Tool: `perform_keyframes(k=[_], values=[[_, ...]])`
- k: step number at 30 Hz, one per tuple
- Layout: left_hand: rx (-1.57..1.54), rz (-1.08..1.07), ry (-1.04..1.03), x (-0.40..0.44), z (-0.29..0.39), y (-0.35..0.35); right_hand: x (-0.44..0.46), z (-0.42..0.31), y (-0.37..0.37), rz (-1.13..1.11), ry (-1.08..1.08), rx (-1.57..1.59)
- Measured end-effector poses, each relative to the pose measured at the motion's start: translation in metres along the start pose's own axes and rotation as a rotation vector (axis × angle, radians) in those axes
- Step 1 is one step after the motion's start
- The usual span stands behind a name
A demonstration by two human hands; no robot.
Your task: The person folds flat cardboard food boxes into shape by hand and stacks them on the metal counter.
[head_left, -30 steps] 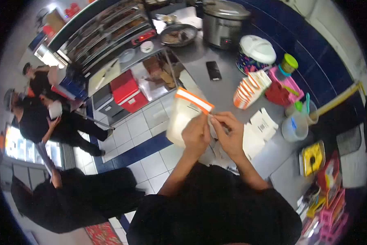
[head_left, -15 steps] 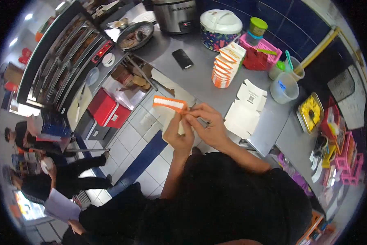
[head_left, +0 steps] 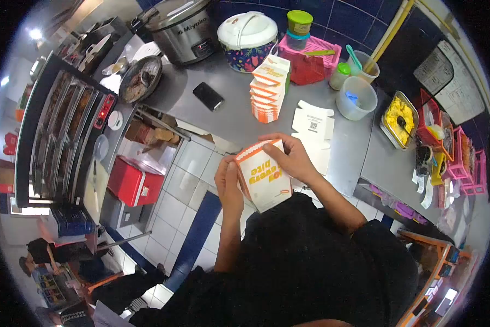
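A white paper food box (head_left: 264, 182) with orange edges and yellow-orange lettering is between my two hands, its printed face up and the lettering upside down to me. My left hand (head_left: 229, 185) grips its left side, thumb along the edge. My right hand (head_left: 289, 159) holds the upper right corner, with the thumb on the printed face and the other fingers behind. Just beyond, a stack of similar orange-and-white boxes (head_left: 268, 92) stands nested on the steel counter (head_left: 228, 117). Right of the stack lies a flat, unfolded white carton (head_left: 313, 124), partly hidden by my right arm.
A phone (head_left: 208, 96) lies on the counter. Behind are a rice cooker (head_left: 187, 30), a patterned container (head_left: 248, 43) and a pink basket (head_left: 326, 52). A tray of yellow food (head_left: 402, 122) sits right. A food warmer (head_left: 59, 131) and another person (head_left: 43, 253) are left.
The box was held edge-on with my fingers pinched together at one end; now its printed face is turned up and my hands are apart on both sides. The view has shifted.
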State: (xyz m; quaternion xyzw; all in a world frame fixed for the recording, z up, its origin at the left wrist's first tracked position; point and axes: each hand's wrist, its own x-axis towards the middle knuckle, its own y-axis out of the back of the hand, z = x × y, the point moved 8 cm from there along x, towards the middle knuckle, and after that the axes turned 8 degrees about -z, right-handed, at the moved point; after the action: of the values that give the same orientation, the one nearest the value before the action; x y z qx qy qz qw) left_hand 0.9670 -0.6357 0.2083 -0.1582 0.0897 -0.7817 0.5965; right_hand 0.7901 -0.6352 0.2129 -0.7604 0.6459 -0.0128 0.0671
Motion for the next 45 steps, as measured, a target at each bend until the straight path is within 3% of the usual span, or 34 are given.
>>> perform_keyframes(k=[4, 7, 8, 11, 14, 18, 21, 22, 25, 28, 29, 31, 33, 38, 41, 44, 45], values=[[0.736, -0.077, -0.134, 0.013, 0.046, -0.06, -0.009, -0.005, 0.023, 0.086, -0.026, 0.096], [0.532, -0.148, 0.051, 0.024, 0.007, -0.06, -0.01, -0.007, 0.034, 0.091, 0.006, 0.129], [0.6, -0.196, 0.119, 0.026, 0.001, -0.062, -0.012, -0.011, 0.04, 0.079, 0.031, 0.1], [0.392, -0.24, 0.174, 0.035, -0.025, -0.065, -0.012, -0.016, 0.056, 0.018, 0.027, 0.131], [0.629, -0.358, 0.043, 0.052, 0.0, -0.095, -0.014, -0.016, 0.071, -0.07, -0.038, 0.05], [0.53, -0.455, 0.148, 0.076, -0.012, -0.103, -0.019, -0.055, 0.082, -0.058, 0.308, -0.492], [0.315, -0.457, 0.178, 0.098, -0.015, -0.105, -0.024, -0.06, 0.127, 0.194, 0.26, -0.458], [0.391, -0.455, 0.087, 0.108, -0.013, -0.099, -0.027, -0.056, 0.149, 0.32, 0.266, -0.518], [-0.044, -0.253, 0.144, 0.131, -0.028, -0.081, -0.037, -0.01, 0.19, 0.556, 0.142, -0.268], [-0.268, -0.183, 0.184, 0.147, -0.043, -0.088, -0.017, 0.031, 0.173, 0.289, 0.021, 0.167], [-0.305, -0.167, 0.203, 0.149, -0.048, -0.09, -0.011, 0.031, 0.168, 0.277, 0.075, 0.185], [-0.322, -0.208, 0.224, 0.154, -0.058, -0.093, 0.009, 0.016, 0.158, 0.247, 0.189, 0.211], [-0.342, -0.214, 0.247, 0.16, -0.067, -0.091, 0.014, 0.035, 0.169, 0.356, 0.099, 0.209], [0.083, -0.234, 0.059, 0.177, -0.062, -0.073, 0.024, 0.034, 0.18, 0.55, -0.006, 0.032], [0.136, -0.293, -0.027, 0.179, -0.05, -0.076, 0.033, 0.028, 0.186, 0.557, 0.14, -0.035], [0.059, -0.315, 0.019, 0.185, -0.055, -0.072, 0.044, 0.037, 0.184, 0.519, -0.014, 0.372], [0.029, -0.315, 0.045, 0.187, -0.059, -0.071, 0.046, 0.038, 0.186, 0.534, -0.042, 0.324]])
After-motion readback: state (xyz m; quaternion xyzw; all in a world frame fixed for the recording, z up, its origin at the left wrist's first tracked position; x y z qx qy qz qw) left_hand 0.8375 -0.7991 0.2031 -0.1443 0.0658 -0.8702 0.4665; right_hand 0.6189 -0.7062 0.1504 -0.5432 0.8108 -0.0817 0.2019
